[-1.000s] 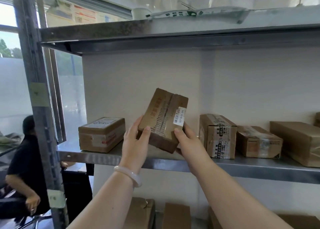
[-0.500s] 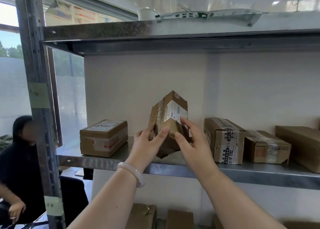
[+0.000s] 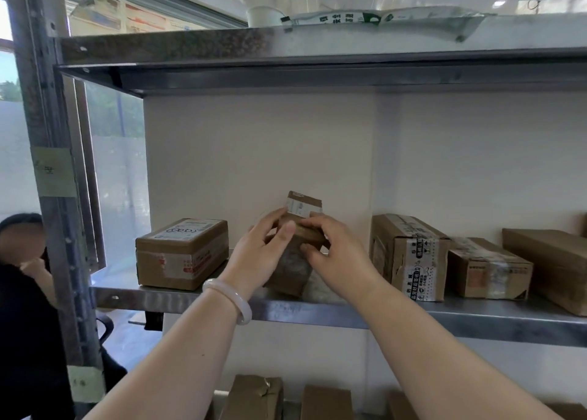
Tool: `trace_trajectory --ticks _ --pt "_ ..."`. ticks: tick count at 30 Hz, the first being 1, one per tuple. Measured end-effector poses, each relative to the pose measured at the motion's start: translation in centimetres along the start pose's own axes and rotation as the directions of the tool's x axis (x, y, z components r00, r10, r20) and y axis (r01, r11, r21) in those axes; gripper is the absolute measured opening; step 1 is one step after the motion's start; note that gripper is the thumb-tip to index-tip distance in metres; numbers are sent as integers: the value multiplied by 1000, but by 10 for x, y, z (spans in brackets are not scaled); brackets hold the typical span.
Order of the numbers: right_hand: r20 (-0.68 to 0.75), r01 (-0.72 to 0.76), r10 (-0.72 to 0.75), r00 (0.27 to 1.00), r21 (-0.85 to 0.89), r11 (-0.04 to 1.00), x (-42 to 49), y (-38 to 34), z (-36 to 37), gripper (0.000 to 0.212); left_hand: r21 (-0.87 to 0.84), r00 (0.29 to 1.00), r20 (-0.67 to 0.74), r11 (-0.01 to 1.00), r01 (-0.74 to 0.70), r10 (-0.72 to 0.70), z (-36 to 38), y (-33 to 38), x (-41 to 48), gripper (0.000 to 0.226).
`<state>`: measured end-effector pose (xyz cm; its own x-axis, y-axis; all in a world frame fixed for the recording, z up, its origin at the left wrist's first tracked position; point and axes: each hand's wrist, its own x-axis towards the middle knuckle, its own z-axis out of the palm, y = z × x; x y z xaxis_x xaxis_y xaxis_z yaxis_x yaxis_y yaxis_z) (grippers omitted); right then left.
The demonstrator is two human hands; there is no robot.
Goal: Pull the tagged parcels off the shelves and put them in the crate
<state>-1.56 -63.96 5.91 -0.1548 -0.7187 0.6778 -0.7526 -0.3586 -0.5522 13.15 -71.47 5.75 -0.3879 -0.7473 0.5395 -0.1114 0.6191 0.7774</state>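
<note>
Left hand (image 3: pixel 257 254) at 9 o'clock and right hand (image 3: pixel 340 260) at 3 o'clock clasp the small parcel (image 3: pixel 290 270), stood on end on the shelf (image 3: pixel 317 308), probably to check its white label (image 3: pixel 297 206) before pulling it off.

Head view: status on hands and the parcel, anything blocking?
Both on the parcel: left hand, right hand, fingers curled. It stands on end at the shelf edge. Flanked by labelled box and taped box, both clear; crate not in view.
</note>
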Motion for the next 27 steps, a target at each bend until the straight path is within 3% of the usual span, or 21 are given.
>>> trace_trajectory --ticks 3,8,11,16,18,21,23,27 --pt "95 29 -15 995 -151 988 4 0 4 54 79 1000 -10 997 12 -11 -3 -12 5 52" --pt "175 63 -31 984 -182 981 -2 2 -1 72 64 999 -19 997 35 -34 -6 -19 9 58" --pt "85 118 -102 991 -214 970 -5 -6 -20 70 93 999 -40 995 19 -16 -6 -10 11 65" --pt "-190 151 -196 962 -226 962 -12 -9 -76 57 346 989 -113 937 -51 95 4 23 13 62" --pt "-295 75 -134 946 -204 976 -16 2 -99 54 421 968 -123 895 -147 217 17 39 9 59" --pt "-391 -120 38 920 -186 975 -22 29 -122 51 422 935 -28 852 -310 354 51 59 3 57" --pt "-409 -230 168 897 -107 967 -27 44 -127 53 376 936 69 860 -346 347 82 65 2 57" --pt "-385 -367 348 855 26 930 -35 62 -127 61 258 954 225 932 -256 200 136 62 2 60"
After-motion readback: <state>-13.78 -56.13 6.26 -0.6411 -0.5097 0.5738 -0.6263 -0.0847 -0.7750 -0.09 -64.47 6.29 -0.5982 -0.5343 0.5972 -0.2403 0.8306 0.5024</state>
